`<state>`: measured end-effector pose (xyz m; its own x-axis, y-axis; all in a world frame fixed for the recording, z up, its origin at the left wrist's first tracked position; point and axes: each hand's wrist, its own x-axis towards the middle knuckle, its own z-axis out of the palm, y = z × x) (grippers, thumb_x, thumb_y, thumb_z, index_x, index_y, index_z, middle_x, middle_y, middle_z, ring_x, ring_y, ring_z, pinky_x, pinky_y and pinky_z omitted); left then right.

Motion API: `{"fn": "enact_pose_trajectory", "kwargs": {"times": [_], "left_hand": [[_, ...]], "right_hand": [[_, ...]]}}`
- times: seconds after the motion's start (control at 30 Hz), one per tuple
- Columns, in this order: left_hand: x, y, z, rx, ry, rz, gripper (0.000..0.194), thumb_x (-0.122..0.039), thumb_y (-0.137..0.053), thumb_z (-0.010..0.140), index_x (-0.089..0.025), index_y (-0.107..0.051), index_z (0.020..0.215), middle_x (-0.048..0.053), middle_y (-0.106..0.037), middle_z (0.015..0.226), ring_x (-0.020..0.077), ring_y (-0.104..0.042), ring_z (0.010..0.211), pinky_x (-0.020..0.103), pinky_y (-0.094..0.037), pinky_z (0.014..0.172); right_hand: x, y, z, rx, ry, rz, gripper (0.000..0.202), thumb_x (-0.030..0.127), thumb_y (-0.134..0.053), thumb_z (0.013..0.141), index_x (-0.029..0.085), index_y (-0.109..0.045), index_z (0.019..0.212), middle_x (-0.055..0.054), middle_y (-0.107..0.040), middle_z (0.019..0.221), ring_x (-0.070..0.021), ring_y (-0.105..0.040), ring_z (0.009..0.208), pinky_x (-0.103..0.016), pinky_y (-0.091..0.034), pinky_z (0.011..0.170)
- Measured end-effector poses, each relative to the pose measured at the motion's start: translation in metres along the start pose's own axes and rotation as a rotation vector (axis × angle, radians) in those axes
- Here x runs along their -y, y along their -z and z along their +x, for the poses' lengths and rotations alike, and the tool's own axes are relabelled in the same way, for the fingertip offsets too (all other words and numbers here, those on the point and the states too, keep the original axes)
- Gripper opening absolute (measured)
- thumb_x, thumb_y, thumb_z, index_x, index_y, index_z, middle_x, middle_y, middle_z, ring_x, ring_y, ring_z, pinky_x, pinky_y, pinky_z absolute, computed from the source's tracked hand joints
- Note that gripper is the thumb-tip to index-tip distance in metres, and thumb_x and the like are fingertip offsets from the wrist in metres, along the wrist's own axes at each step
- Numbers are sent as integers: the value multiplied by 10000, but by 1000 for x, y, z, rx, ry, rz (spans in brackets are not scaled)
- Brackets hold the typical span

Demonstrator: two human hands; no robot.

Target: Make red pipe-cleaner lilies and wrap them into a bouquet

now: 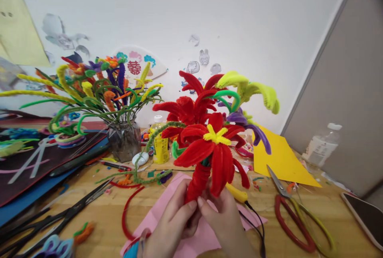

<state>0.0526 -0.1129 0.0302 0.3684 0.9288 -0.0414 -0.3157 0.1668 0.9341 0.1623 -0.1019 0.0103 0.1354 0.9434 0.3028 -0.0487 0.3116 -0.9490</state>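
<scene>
A bouquet of pipe-cleaner flowers (pixel 191 150) stands upright between my two hands, mostly red, with one yellow-green bloom (pixel 242 88) and one purple bloom (pixel 239 118) at its right. Red pipe cleaner wraps its stem (pixel 198 182). My left hand (pixel 172 214) closes around the lower stem from the left. From the right, my right hand (pixel 220 212) has its thumb and fingers closed on the same stem. The bottom end of the stem is hidden by my fingers. Pink paper (pixel 206 240) lies beneath my hands.
Black scissors (pixel 66 214) lie at left, red-and-yellow scissors (pixel 295 214) at right by a phone (pixel 363 218). A glass jar (pixel 124 142) of pipe-cleaner flowers, a yellow bottle (pixel 160 146) and yellow paper (pixel 278 158) sit behind. A yellow-handled corded tool (pixel 237 193) lies near my right hand.
</scene>
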Motion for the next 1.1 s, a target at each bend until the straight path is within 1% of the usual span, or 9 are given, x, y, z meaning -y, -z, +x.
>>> {"fn": "enact_pose_trajectory", "kwargs": {"times": [0.07, 0.2, 0.4, 0.57, 0.67, 0.9, 1.0, 1.1], "left_hand": [[-1, -1, 0, -9, 10, -3, 379, -381, -576, 686, -183, -433, 976, -74, -369, 561, 60, -274, 482, 197, -129, 441], [3, 1, 2, 17, -13, 3, 298, -363, -554, 708, -188, -447, 924, -80, -351, 557, 55, -256, 477, 193, -139, 439], [6, 3, 1, 30, -32, -1, 219, -342, -525, 742, -194, -450, 886, -84, -337, 537, 58, -253, 472, 196, -150, 439], [5, 3, 0, 51, -42, -8, 200, -326, -524, 748, -195, -451, 880, -70, -364, 577, 60, -278, 492, 194, -148, 443], [5, 3, -1, 54, -40, -20, 191, -328, -519, 749, -195, -445, 863, -70, -359, 574, 61, -265, 491, 193, -145, 439], [5, 3, 0, 100, -55, -19, 182, -317, -484, 755, -196, -443, 884, -81, -329, 533, 61, -226, 458, 196, -122, 410], [4, 2, 0, 126, -56, -36, 254, -325, -487, 746, -200, -421, 957, -77, -346, 553, 61, -233, 458, 194, -119, 406], [4, 2, 0, 115, -62, -45, 349, -320, -511, 737, -207, -384, 1041, -75, -364, 569, 65, -250, 466, 197, -132, 414]], "right_hand": [[-1, 0, 0, -2, -9, 10, 97, 184, -560, 571, 202, -530, 661, 4, -579, 615, -160, -548, 595, -248, -434, 538], [-2, 1, -1, -9, -53, 63, 102, 202, -589, 563, 203, -529, 646, 9, -574, 604, -163, -549, 605, -250, -437, 544], [-1, 2, -2, 24, -109, 150, 110, 192, -607, 565, 207, -552, 659, 20, -569, 593, -158, -544, 609, -260, -447, 579], [-2, 2, -3, 58, -106, 191, 175, 191, -616, 567, 211, -587, 739, 6, -617, 689, -174, -564, 687, -285, -452, 639], [-2, 2, -3, 68, -115, 213, 212, 191, -616, 570, 217, -594, 779, -1, -634, 736, -178, -574, 711, -296, -454, 657], [-1, 1, -4, 73, -121, 246, 181, 195, -631, 564, 213, -571, 733, 13, -590, 683, -164, -559, 669, -282, -455, 626], [-2, 2, -3, 86, -112, 262, 184, 191, -629, 571, 207, -575, 746, 11, -581, 698, -160, -560, 684, -281, -456, 645], [-5, 2, -2, 95, -104, 272, 189, 180, -626, 577, 207, -569, 754, 16, -581, 702, -149, -556, 679, -272, -455, 652]]}}
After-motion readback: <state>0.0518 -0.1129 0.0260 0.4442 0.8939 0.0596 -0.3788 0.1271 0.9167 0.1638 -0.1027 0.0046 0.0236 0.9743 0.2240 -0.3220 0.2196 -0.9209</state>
